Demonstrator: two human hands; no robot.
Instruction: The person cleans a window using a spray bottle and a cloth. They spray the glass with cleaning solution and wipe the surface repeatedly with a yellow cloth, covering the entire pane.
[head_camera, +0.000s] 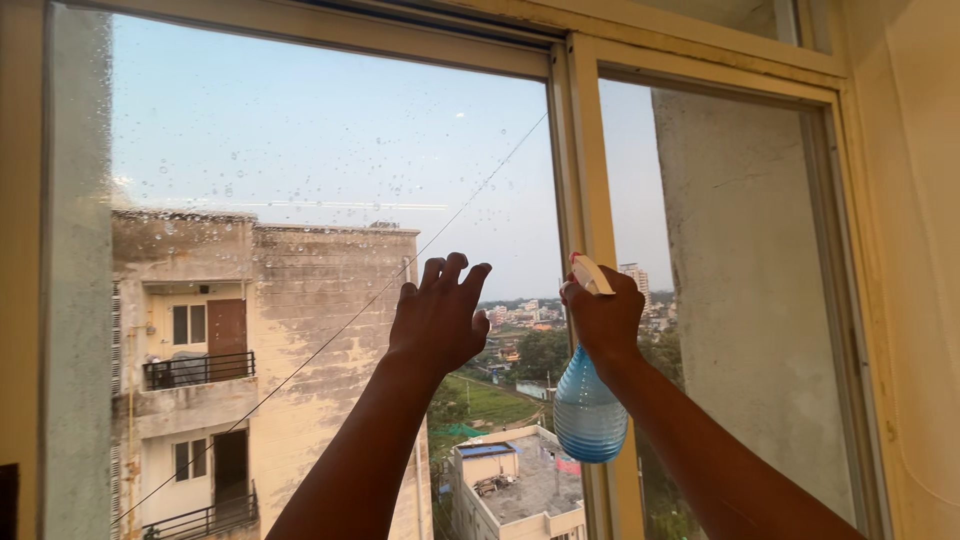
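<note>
Blue translucent plastic, rounded at the bottom, forms the body of the spray bottle (588, 410) that hangs below the right hand (603, 318). That hand is clenched around the bottle's neck and pale trigger head, whose tip pokes out above the knuckles, close to the cream window frame (585, 150) — the upright post between the two panes. The bottle's body overlaps the lower part of that post in the view.

Just to the left, the left hand (437, 318) is raised with its back to the camera, fingers loosely curled and a little spread, grasping nothing. It sits in front of the left pane (320, 150); whether the fingertips touch the glass cannot be told. Both forearms rise from the bottom edge of the view.

The left pane is speckled with water droplets, thickest across its upper half. The right pane (740, 300) looks out on a grey concrete wall.

Beyond the glass stands a weathered apartment block (270, 340) with balconies and dark railings, a thin cable (330, 340) crossing diagonally in front of it. Farther off lie low rooftops, green trees and a hazy skyline — all under pale blue sky.
</note>
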